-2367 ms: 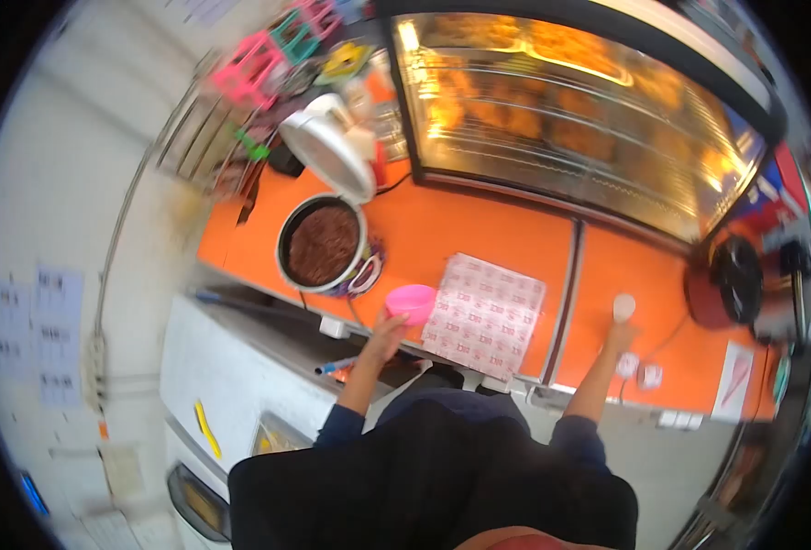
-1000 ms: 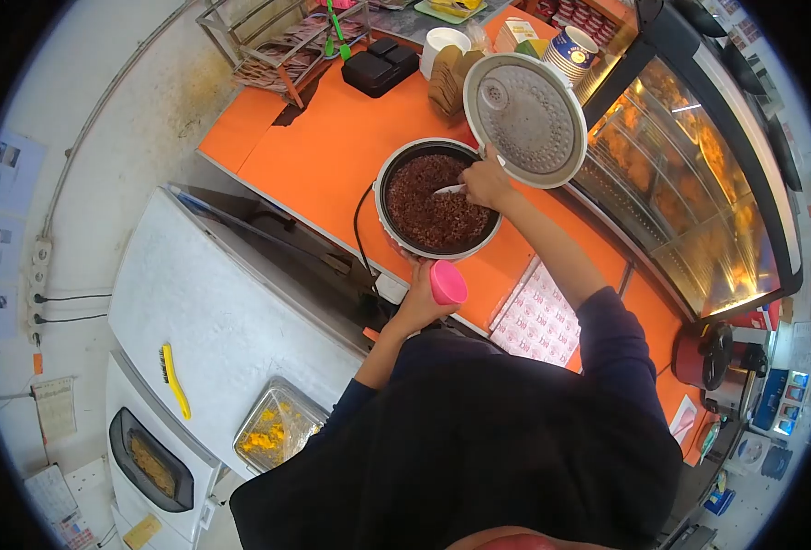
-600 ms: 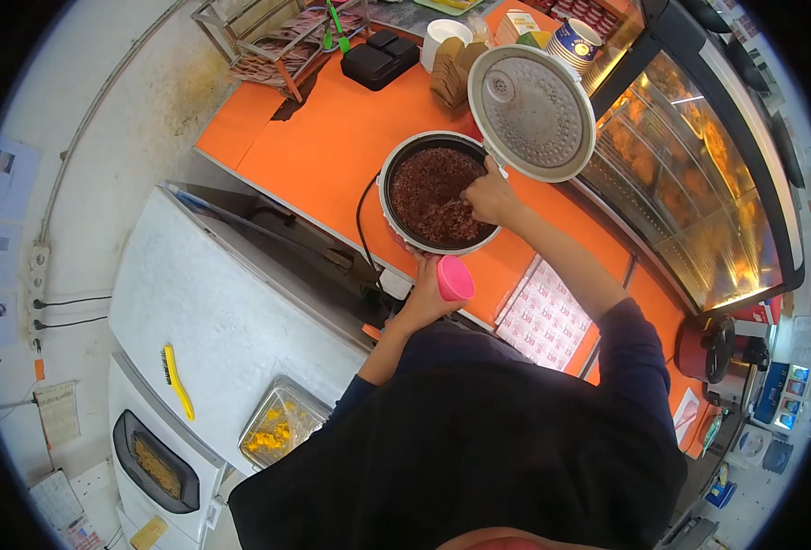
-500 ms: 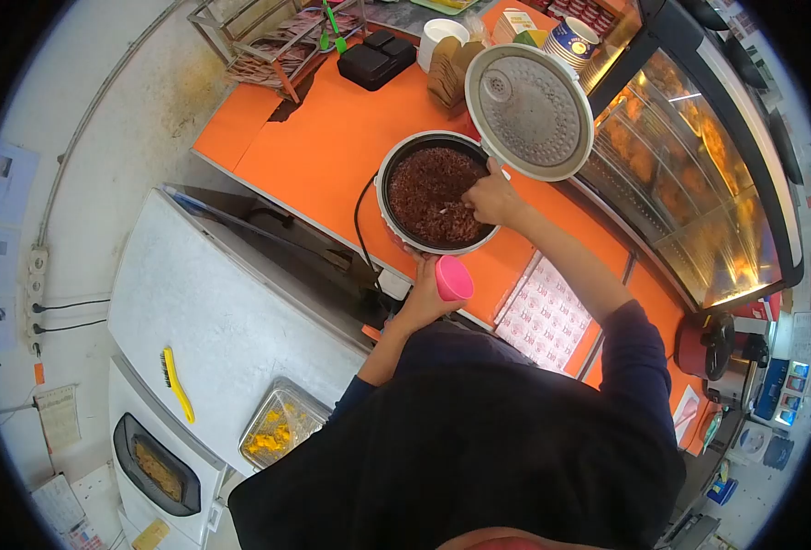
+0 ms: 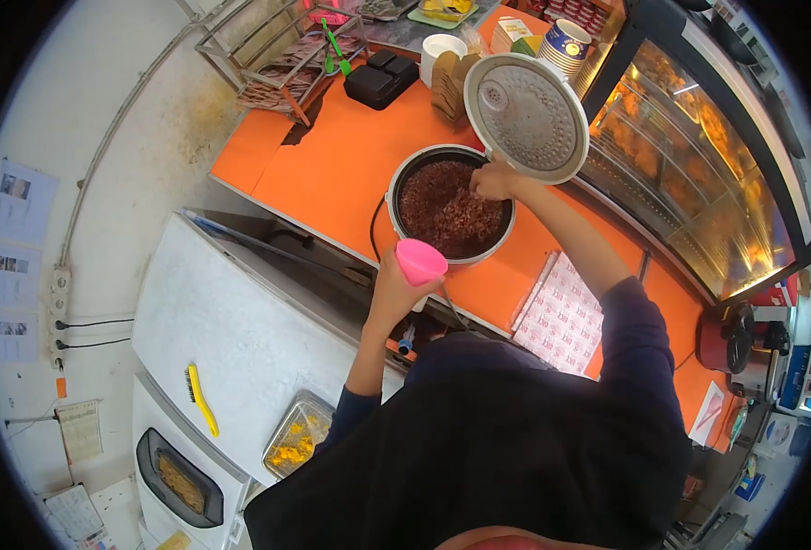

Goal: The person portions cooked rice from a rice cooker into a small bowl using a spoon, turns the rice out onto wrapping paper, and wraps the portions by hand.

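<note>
A pot-style rice cooker stands at the edge of the orange counter, its grey lid raised. Dark reddish-brown cooked rice fills its inside, loosened toward the right. My right hand is over the rice at the back right rim, fingers closed; whatever they grip is hidden. In my left hand is a pink cup, held tilted in front of the cooker's near rim, its round opening partly facing up.
Printed paper sheets lie right of the cooker. Behind it are a black box, brown paper holders and stacked paper cups. A heated glass display borders the right. A yellow-handled brush rests on the white freezer.
My left hand has brought the pink cup left and closer to the cooker's near rim. My right hand has shifted slightly toward the back rim, and the rice looks more loosened. The view shifted slightly.
</note>
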Demonstrator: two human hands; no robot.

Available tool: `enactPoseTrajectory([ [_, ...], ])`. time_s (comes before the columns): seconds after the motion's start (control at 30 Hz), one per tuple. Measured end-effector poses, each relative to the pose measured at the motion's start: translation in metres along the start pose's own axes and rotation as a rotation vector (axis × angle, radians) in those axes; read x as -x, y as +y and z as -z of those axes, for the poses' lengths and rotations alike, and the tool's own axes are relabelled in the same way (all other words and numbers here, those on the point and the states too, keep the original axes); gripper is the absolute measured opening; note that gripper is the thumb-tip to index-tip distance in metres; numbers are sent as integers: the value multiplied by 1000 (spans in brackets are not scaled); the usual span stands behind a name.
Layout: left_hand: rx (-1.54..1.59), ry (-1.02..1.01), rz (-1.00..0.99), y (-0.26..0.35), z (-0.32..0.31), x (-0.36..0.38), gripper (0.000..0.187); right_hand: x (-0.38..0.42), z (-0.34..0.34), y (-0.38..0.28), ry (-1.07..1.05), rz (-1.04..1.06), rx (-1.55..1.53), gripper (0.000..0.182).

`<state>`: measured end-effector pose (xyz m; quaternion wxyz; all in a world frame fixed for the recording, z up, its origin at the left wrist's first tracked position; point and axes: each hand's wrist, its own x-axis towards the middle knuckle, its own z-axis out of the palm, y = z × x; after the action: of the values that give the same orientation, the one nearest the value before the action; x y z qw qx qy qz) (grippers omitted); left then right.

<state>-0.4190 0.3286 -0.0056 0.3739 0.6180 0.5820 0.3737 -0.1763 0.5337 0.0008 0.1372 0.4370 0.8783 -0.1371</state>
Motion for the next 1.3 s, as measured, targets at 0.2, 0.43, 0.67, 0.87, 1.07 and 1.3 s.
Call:
enactPoseTrajectory([
  [0.2,34,29,-45,13,-41,-65,86,49,61,-36,320,-183,74,21],
  [0.43,300,194,36,30,-65,-104,86,91,2,-89,853,-269,196,29],
  [0.67,260,246,-246,23,-64,-102,94,119,-3,-102,910,-268,304,28],
  [0.87,184,190,-355,37,-44,-84,96,117,39,-83,917,-257,211,16],
  [1.07,110,297,-368,27,-26,-69,117,12,-31,-41,689,-345,283,16],
  [1.3,310,380,-169,25,6,-37,125,25,-59,-50,609,-45,135,9],
])
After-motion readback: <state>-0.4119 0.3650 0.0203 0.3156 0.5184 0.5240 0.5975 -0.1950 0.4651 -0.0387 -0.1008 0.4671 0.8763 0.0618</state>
